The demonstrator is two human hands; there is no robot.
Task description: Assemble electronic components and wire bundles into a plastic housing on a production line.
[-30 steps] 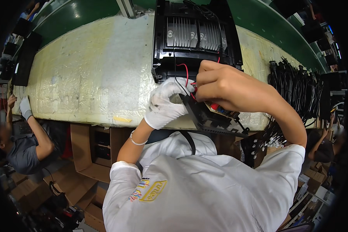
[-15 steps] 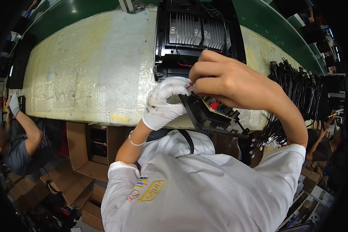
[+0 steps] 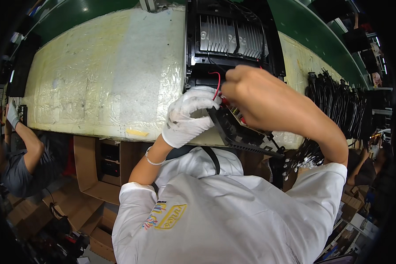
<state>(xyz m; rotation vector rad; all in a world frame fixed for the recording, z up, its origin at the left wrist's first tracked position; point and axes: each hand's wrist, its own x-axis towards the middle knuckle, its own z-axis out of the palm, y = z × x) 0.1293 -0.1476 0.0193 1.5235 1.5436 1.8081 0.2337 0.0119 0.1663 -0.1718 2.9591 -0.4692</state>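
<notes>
A black plastic panel is tilted at the near table edge, with a circuit board on its upper side partly hidden by my right hand. My left hand, in a white glove, grips the panel's left end. A loose red wire rises and curls beside the gloved fingers. My bare right hand is over the board, its fingers curled together and slightly blurred; what they pinch, if anything, is hidden. Just beyond both hands lies a black housing with finned silver heat sinks and black cables.
Bundled black cables lie along the table's right side. A strip of yellow tape sticks near the front edge of the film-covered table. Below it stands an open cardboard box. Another person's gloved hand is at far left.
My right hand has moved slightly right and away from the left fingers. The red wire now stands free between the hands. The housing sits a little further right in view.
</notes>
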